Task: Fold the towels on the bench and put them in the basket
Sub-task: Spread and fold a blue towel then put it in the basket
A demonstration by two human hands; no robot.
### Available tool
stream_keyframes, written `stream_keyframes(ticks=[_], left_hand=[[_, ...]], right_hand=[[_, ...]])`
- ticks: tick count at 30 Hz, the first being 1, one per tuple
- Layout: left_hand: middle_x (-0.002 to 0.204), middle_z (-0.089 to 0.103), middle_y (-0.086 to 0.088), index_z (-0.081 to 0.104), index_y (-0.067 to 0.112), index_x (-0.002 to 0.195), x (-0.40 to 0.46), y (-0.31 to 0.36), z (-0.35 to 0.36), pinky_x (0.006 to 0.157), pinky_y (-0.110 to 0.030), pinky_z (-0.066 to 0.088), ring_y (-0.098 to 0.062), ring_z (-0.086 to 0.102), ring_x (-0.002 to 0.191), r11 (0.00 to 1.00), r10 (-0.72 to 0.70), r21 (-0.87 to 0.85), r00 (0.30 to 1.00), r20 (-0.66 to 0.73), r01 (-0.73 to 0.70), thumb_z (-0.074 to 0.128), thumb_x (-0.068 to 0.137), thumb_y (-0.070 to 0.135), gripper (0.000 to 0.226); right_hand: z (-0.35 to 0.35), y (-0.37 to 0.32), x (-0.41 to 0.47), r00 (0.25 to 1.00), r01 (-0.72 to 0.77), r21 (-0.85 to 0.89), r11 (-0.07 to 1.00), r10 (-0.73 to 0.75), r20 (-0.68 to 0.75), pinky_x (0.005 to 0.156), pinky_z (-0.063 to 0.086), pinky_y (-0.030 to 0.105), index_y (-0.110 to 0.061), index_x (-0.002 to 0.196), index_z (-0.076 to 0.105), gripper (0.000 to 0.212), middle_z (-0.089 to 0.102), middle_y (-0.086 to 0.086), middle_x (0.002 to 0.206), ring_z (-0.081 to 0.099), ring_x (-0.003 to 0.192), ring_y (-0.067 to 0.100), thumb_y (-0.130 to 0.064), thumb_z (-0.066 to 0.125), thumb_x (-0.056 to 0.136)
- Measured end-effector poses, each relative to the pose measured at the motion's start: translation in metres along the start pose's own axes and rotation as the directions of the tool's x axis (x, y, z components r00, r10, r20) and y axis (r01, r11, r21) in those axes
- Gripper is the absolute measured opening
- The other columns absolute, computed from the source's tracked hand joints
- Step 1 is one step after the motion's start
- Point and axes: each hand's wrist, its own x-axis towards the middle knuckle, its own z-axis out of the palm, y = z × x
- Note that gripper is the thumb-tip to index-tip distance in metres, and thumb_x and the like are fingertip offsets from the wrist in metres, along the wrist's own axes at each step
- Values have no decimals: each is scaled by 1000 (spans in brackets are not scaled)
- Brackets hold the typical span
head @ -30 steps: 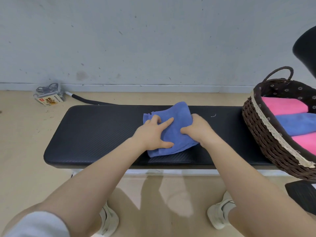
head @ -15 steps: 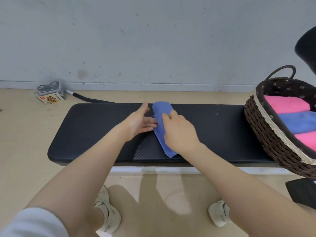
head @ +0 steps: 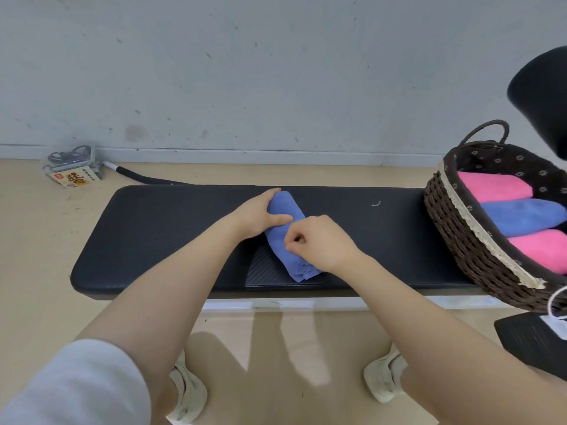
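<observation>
A blue towel (head: 285,240), folded into a narrow roll, lies across the middle of the black padded bench (head: 159,234). My left hand (head: 257,214) grips its far end, thumb across the top. My right hand (head: 319,240) sits on the near half with fingers curled, pinching the cloth. At the bench's right end stands a dark wicker basket (head: 454,234) holding two pink folded towels (head: 494,187) and a blue one (head: 524,216) between them.
A plastic box with a printed card (head: 73,173) and a black hose (head: 144,177) lie on the floor by the wall. A black chair part (head: 540,96) hangs at the upper right; a black base (head: 534,342) sits low right. My shoes stand under the bench.
The towel went from a loose wide fold to a narrow roll. My left hand has closed over its far end, and my right hand has curled onto the near half.
</observation>
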Motion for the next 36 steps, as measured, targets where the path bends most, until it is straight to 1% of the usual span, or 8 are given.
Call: stream_keyframes(ticks=[1, 6, 12, 16, 21, 27, 32, 36], left_hand=[[151, 31, 1, 22, 23, 148, 0, -3, 1, 109, -28, 28, -17, 31, 138, 1000, -10, 8, 1000, -15, 10, 65, 85, 35, 77], [140, 46, 1, 32, 21, 143, -6, -20, 0, 108, -39, 38, -19, 45, 128, 987, -102, -125, 995, 17, 103, 73, 75, 40, 81], [111, 66, 6, 59, 28, 109, -27, -22, -11, 98, -36, 46, -15, 60, 108, 986, -75, -140, 987, 142, 95, 79, 66, 33, 47], [104, 67, 5, 59, 27, 98, -42, -4, -4, 89, -27, 49, -15, 62, 102, 969, 3, -247, 995, 104, 23, 78, 73, 15, 34], [111, 69, 6, 59, 22, 117, -39, 52, 15, 87, -24, 51, -10, 65, 104, 909, 123, -407, 991, 60, -89, 79, 60, 28, 60], [121, 63, -3, 47, 19, 125, -6, 145, 55, 91, -35, 52, -17, 65, 105, 765, 185, -627, 983, -5, -148, 73, 75, 20, 57], [105, 59, -9, 37, 30, 117, 17, 222, 104, 71, -26, 55, -22, 63, 78, 832, 294, -476, 954, -57, -285, 58, 91, 18, 35], [92, 55, 3, 42, 25, 108, 45, 250, 160, 85, -29, 39, -18, 53, 89, 913, 404, -39, 913, -62, -406, 54, 85, 26, 26]], right_hand=[[0, 3, 0, 998, -40, 52, 998, 42, -44, 64, 44, 34, -16, 81, 59, 2, 53, 1, 83, 49, 81, 27, -16, 57, 82], [19, 15, -4, 959, -272, -76, 959, 277, 66, 94, 40, 39, -14, 141, 24, 94, 35, 5, 137, 36, 125, 27, -50, 73, 70], [20, 34, -10, 945, -276, -100, 956, 289, 151, 82, 39, 33, -18, 102, 44, 57, 39, 3, 114, 37, 111, 24, -54, 71, 67], [-1, 58, -21, 962, -263, 197, 945, 242, 125, 59, 35, 26, -18, 82, 42, 35, 42, 0, 94, 40, 83, 19, -27, 73, 67], [-68, 104, -47, 987, -113, 753, 648, 159, 12, 74, 49, 26, -14, 105, 54, 50, 64, 0, 102, 61, 91, 17, -6, 75, 61], [-145, 158, -75, 964, 113, 931, 348, 189, -188, 72, 57, 25, -16, 114, 54, 22, 67, -1, 100, 67, 88, 10, -11, 52, 93], [-182, 223, -82, 855, 123, 936, 330, 444, -269, 69, 58, 26, -5, 106, 59, 20, 71, 0, 87, 67, 81, 12, -19, 49, 96], [-187, 280, -72, 709, -122, 880, 460, 660, -247, 72, 53, 38, -4, 109, 52, 23, 62, 11, 96, 59, 98, 27, -22, 51, 95]])
